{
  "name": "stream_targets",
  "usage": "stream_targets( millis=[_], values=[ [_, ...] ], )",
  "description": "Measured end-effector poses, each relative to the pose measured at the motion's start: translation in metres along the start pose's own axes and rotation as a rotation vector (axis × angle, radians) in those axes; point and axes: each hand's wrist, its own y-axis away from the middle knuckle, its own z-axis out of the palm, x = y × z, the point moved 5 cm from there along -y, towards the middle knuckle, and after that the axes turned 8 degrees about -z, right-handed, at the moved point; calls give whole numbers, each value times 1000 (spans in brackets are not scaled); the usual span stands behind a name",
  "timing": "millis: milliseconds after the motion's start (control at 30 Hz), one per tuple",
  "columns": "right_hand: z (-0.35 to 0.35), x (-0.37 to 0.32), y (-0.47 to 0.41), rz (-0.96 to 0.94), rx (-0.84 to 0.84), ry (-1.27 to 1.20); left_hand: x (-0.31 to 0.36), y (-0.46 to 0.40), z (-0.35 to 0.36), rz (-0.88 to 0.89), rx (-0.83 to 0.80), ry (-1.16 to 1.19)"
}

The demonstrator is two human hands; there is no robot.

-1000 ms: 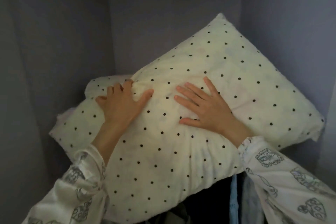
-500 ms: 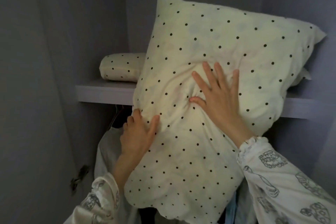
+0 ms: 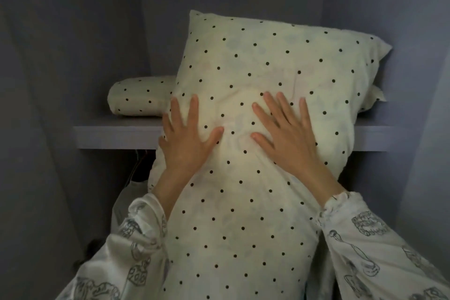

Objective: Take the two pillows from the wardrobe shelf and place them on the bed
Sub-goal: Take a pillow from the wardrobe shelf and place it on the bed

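The wardrobe shelf (image 3: 117,133) runs across the middle of the view, and the big change is that the first pillow (image 3: 255,178) no longer lies on it. A second ago this polka-dot pillow was tilted diagonally inside the shelf space; now it stands nearly upright, pulled toward the near side, with its lower half hanging below the shelf edge and only its upper part in front of the shelf space. It reads as almost free of the wardrobe.

The second pillow (image 3: 141,97) lies flat on the far left of the shelf, partly hidden behind the first one, and has come into plain view as the first one swung up. It looks untouched.

Both hands press flat against the near face of the upright pillow. The left hand (image 3: 187,139) has shifted from bunching the fabric to a spread grip near the pillow's left edge; the right hand (image 3: 287,134) spreads its fingers across the middle. Neither closes around anything; the pillow seems held by pressure between the palms and the person's body.

The bed is not in view, so the carry is judged barely begun.
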Motion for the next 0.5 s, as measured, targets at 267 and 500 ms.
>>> stream_targets(
  millis=[267, 500],
  values=[
    [0, 31, 68, 538, 31, -219, -3, -8, 2, -7, 0, 47],
    [11, 49, 90, 1018, 229, -870, -10, -12, -3, -133, -140, 189]
  ],
)
